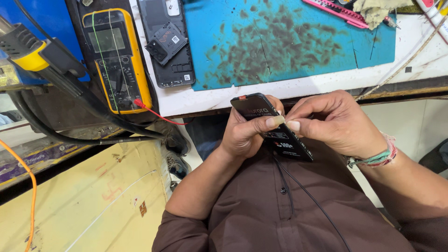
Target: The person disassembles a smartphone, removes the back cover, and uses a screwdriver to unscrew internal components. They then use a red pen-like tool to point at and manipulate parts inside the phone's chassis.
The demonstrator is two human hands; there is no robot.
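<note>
Nearest, the left hand (242, 135) grips a flat black phone battery (273, 128) above the lap, just below the bench (289, 88) edge. The right hand (336, 123) pinches its edge. It looks light, stiff, puncture-prone; best held by the edges.

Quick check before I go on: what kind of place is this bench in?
Most likely a phone repair bench. A yellow multimeter and an opened phone back lie by a stained blue mat, while the left hand and right hand hold a black phone battery.

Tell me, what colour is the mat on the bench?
The mat is teal blue with dark brownish stains, seen in the head view.
</note>
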